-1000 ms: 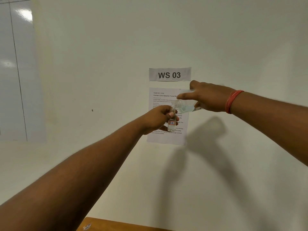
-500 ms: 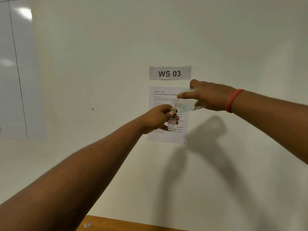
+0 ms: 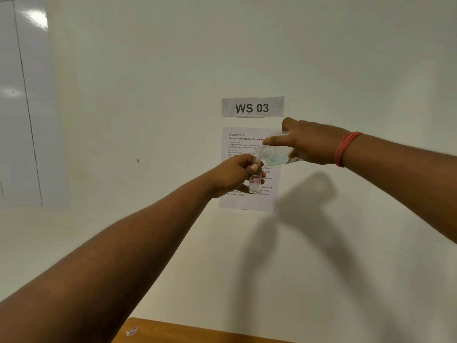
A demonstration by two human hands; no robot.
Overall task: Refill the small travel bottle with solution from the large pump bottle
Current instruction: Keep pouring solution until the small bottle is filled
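Both arms are stretched out in front of a white wall. My left hand [image 3: 236,174] grips a small clear travel bottle [image 3: 255,184] upright; it carries a small red-edged label and holds a little clear liquid. My right hand [image 3: 309,143] holds a larger clear bottle [image 3: 273,154] tipped on its side, mouth pointing left and sitting just above the small bottle's opening. Pale bluish liquid lies in the lower side of the tipped bottle. My right forefinger stretches along its top. Much of the large bottle is hidden by the hand.
A paper sign reading WS 03 [image 3: 252,107] and a printed task sheet [image 3: 243,201] are stuck to the wall behind the hands. A wooden table edge [image 3: 188,331] shows at the bottom. A whiteboard [image 3: 17,107] hangs at the far left.
Both hands and the two bottles hold almost the same pose; the view has drifted slightly, nothing else visibly differs.
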